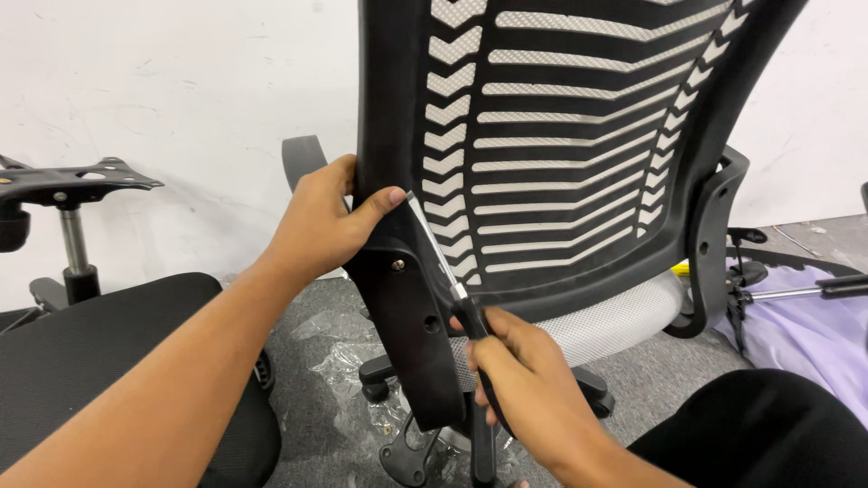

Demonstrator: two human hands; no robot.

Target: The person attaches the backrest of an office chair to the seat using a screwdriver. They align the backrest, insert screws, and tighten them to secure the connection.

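Observation:
An office chair stands with its black slatted backrest (561,136) towards me, white mesh showing through the slats. My left hand (325,221) grips the backrest's left edge, thumb on the frame. My right hand (524,380) holds a screwdriver (443,258) by its black handle. Its metal shaft slants up to the left, the tip close to my left thumb. A screw (398,265) sits in the black armrest bracket (411,334) just below.
A black seat cushion (108,361) lies at the left, with a chair base plate on a gas cylinder (68,194) behind it. Clear plastic wrap (348,370) lies on the grey carpet. A purple cloth (805,325) with chair parts is at the right. White wall behind.

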